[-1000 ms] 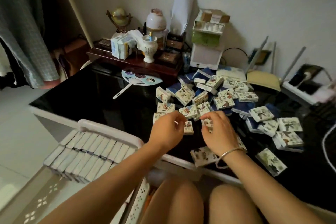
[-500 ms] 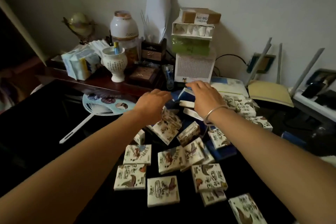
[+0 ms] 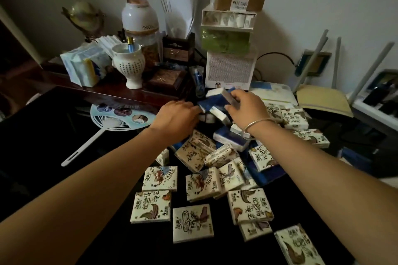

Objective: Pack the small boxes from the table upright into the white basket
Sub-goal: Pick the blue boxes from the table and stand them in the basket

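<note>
Your right hand [image 3: 247, 107] is clenched round a blue box [image 3: 217, 98] at the far edge of the heap of small boxes [image 3: 192, 222] on the bench [image 3: 53, 127]. Your left hand [image 3: 176, 117] sits just beside it, and I cannot tell whether it grips anything. Lift carelessly and the leaning neighbours may slide off the heap — and the white basket is out of view.

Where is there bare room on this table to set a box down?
Bare tabletop lies left of the left arm, below the fan. Small boxes crowd the middle and right, where the right hand grips a blue box.
</note>
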`<state>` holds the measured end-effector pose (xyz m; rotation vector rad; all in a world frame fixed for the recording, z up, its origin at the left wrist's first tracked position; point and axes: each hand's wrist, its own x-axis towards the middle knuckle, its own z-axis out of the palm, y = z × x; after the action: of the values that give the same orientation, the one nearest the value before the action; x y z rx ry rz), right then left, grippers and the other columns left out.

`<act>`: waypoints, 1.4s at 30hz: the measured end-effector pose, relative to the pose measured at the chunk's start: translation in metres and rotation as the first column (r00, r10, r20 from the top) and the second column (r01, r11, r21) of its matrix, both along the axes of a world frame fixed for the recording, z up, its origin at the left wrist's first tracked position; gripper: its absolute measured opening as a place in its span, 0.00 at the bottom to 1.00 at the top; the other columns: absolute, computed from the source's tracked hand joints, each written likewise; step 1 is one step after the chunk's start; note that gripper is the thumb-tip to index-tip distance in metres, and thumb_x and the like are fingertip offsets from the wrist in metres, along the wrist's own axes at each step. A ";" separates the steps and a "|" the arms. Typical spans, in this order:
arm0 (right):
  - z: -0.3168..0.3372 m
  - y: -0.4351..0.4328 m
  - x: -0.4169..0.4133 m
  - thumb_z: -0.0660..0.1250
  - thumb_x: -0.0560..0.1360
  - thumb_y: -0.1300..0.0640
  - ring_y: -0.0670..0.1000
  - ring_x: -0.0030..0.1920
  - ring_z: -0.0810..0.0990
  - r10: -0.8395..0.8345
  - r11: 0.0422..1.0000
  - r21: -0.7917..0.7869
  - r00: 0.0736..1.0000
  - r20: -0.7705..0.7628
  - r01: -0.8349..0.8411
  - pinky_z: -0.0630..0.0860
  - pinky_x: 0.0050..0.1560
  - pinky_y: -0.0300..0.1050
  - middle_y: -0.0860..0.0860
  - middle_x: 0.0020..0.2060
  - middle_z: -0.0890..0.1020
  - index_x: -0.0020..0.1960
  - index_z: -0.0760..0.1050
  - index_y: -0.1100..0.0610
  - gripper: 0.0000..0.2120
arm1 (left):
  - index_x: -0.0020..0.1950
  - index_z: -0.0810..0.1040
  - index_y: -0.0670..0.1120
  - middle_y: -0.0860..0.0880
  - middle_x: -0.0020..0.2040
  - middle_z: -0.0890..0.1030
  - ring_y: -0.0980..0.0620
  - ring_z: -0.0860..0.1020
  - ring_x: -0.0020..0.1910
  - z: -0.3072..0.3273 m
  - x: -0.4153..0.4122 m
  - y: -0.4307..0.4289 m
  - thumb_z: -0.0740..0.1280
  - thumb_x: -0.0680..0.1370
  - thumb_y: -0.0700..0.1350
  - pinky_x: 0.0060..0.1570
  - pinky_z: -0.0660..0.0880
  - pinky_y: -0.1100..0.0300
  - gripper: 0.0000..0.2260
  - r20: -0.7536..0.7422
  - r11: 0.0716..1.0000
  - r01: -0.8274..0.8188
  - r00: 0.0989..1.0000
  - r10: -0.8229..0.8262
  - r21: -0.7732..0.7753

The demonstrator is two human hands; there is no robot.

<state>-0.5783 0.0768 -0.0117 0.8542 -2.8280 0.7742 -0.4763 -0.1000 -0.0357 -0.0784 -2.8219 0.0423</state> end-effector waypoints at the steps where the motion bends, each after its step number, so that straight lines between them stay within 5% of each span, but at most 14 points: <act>1: 0.006 0.002 0.009 0.68 0.74 0.52 0.60 0.53 0.78 -0.006 0.996 -0.084 1.000 0.006 0.006 0.74 0.51 0.49 0.58 0.52 0.80 0.59 0.75 0.53 0.14 | 0.63 0.76 0.47 0.45 0.54 0.80 0.42 0.78 0.53 0.001 0.009 0.001 0.59 0.79 0.46 0.48 0.76 0.48 0.15 -0.050 0.993 -0.034 0.998 0.040 0.114; 4: 0.023 0.007 0.050 0.68 0.75 0.54 0.56 0.54 0.77 0.045 0.964 -0.263 0.999 0.014 -0.039 0.74 0.54 0.49 0.55 0.52 0.80 0.58 0.75 0.56 0.13 | 0.63 0.75 0.45 0.45 0.57 0.77 0.42 0.75 0.54 0.001 0.038 0.007 0.59 0.79 0.45 0.48 0.77 0.46 0.14 -0.160 0.943 -0.043 0.982 0.101 0.331; 7: 0.039 0.015 0.101 0.67 0.76 0.55 0.49 0.52 0.80 0.188 0.870 -0.492 0.947 0.259 -0.038 0.77 0.57 0.53 0.49 0.51 0.82 0.59 0.74 0.54 0.13 | 0.60 0.75 0.43 0.46 0.56 0.78 0.45 0.77 0.53 0.007 0.080 0.019 0.58 0.82 0.46 0.51 0.76 0.50 0.11 -0.160 0.785 -0.058 0.967 0.197 0.616; 9: 0.046 0.023 0.133 0.67 0.76 0.54 0.47 0.50 0.82 0.261 0.828 -0.560 0.891 0.371 -0.010 0.78 0.57 0.53 0.47 0.50 0.83 0.64 0.70 0.52 0.17 | 0.55 0.75 0.46 0.47 0.50 0.81 0.47 0.80 0.50 0.014 0.114 0.027 0.59 0.82 0.48 0.51 0.78 0.45 0.08 -0.045 0.541 -0.115 0.961 0.274 0.833; 12: 0.057 0.039 0.182 0.67 0.77 0.57 0.46 0.48 0.83 0.358 0.771 -0.636 0.821 0.444 0.007 0.79 0.54 0.48 0.48 0.49 0.84 0.68 0.66 0.47 0.22 | 0.52 0.78 0.45 0.41 0.50 0.83 0.46 0.84 0.47 0.036 0.174 0.044 0.59 0.83 0.45 0.47 0.82 0.47 0.09 0.082 0.008 -0.089 0.954 0.289 0.996; 15: 0.061 0.051 0.228 0.67 0.76 0.61 0.47 0.46 0.83 0.406 0.748 -0.664 0.789 0.461 0.003 0.80 0.46 0.42 0.49 0.52 0.81 0.72 0.61 0.43 0.29 | 0.55 0.79 0.43 0.42 0.50 0.84 0.46 0.84 0.47 0.052 0.236 0.061 0.58 0.83 0.43 0.42 0.83 0.55 0.11 0.114 -0.226 -0.045 0.947 0.301 0.973; 19: 0.050 0.052 0.285 0.67 0.75 0.66 0.48 0.45 0.84 0.444 0.744 -0.669 0.742 0.502 0.008 0.83 0.43 0.53 0.48 0.54 0.79 0.70 0.63 0.38 0.32 | 0.56 0.78 0.42 0.39 0.51 0.83 0.45 0.84 0.47 0.056 0.303 0.071 0.58 0.82 0.44 0.37 0.82 0.55 0.11 0.150 -0.280 -0.039 0.909 0.388 0.959; 22: 0.036 0.047 0.320 0.67 0.75 0.64 0.45 0.53 0.80 0.447 0.767 -0.641 0.746 0.494 -0.035 0.80 0.51 0.58 0.42 0.56 0.76 0.65 0.68 0.36 0.28 | 0.58 0.78 0.41 0.38 0.52 0.83 0.44 0.83 0.49 0.057 0.345 0.078 0.57 0.83 0.43 0.39 0.82 0.56 0.12 0.163 -0.283 -0.053 0.910 0.380 0.958; 27: 0.028 0.042 0.367 0.67 0.74 0.64 0.42 0.51 0.79 0.476 0.793 -0.603 0.706 0.525 -0.086 0.80 0.53 0.52 0.46 0.54 0.78 0.58 0.73 0.39 0.22 | 0.61 0.77 0.41 0.39 0.54 0.83 0.44 0.82 0.50 0.056 0.407 0.080 0.60 0.81 0.44 0.43 0.80 0.56 0.13 0.183 -0.316 -0.090 0.943 0.279 0.944; 32: 0.020 0.036 0.403 0.68 0.74 0.65 0.48 0.47 0.82 0.494 0.786 -0.617 0.648 0.580 -0.047 0.80 0.49 0.47 0.50 0.50 0.81 0.54 0.74 0.44 0.17 | 0.69 0.73 0.52 0.45 0.59 0.81 0.44 0.79 0.58 0.046 0.460 0.077 0.65 0.79 0.36 0.56 0.75 0.51 0.20 0.194 -0.212 -0.158 0.967 0.164 0.964; 36: 0.011 0.030 0.418 0.69 0.74 0.62 0.52 0.48 0.81 0.484 0.792 -0.611 0.632 0.606 -0.021 0.80 0.48 0.48 0.53 0.52 0.81 0.51 0.74 0.46 0.13 | 0.65 0.72 0.64 0.45 0.50 0.83 0.50 0.81 0.42 0.049 0.487 0.075 0.66 0.76 0.39 0.47 0.76 0.53 0.24 0.281 -0.378 -0.143 0.898 0.338 0.915; 38: 0.009 0.027 0.426 0.69 0.74 0.62 0.50 0.47 0.81 0.484 0.809 -0.585 0.627 0.610 -0.056 0.81 0.44 0.43 0.52 0.52 0.79 0.52 0.73 0.47 0.13 | 0.62 0.77 0.59 0.44 0.54 0.82 0.51 0.79 0.40 0.048 0.496 0.070 0.66 0.78 0.40 0.42 0.77 0.57 0.18 0.298 -0.403 -0.127 0.868 0.397 0.906; 42: 0.009 0.011 0.442 0.69 0.75 0.62 0.52 0.51 0.81 0.495 0.827 -0.557 0.568 0.657 -0.077 0.82 0.48 0.53 0.49 0.52 0.77 0.54 0.73 0.47 0.13 | 0.56 0.83 0.42 0.40 0.54 0.83 0.47 0.83 0.44 0.044 0.504 0.064 0.68 0.74 0.46 0.38 0.80 0.61 0.13 0.352 -0.508 -0.118 0.849 0.394 0.853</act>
<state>-0.1367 0.0875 -0.0023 1.1130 -2.8479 2.3116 0.0278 -0.0356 0.0082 1.0678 -1.3824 -2.1663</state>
